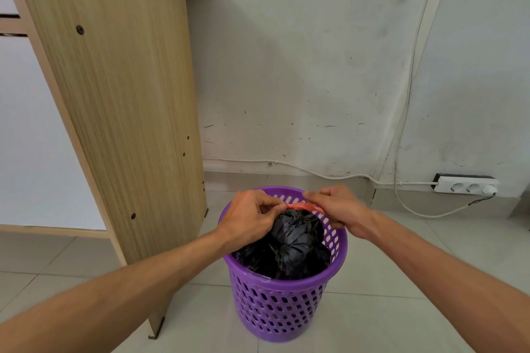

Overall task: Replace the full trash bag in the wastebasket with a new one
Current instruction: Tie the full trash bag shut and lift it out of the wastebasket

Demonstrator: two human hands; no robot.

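Note:
A purple perforated wastebasket (pixel 282 306) stands on the tiled floor. Inside it sits a full black trash bag (pixel 289 246), its top gathered into a bunch. A short red tie strip (pixel 302 206) stretches across the bag's gathered neck. My left hand (pixel 249 218) pinches the strip's left end, fingers closed against the bag top. My right hand (pixel 335 206) pinches the strip's right end above the basket's far rim. Both hands hover over the basket opening.
A wooden desk side panel (pixel 120 112) stands close to the basket's left. A white wall is behind, with a white power strip (pixel 466 185) and cables (pixel 401 203) on the floor at the right. Tiled floor (pixel 401 309) surrounds the basket.

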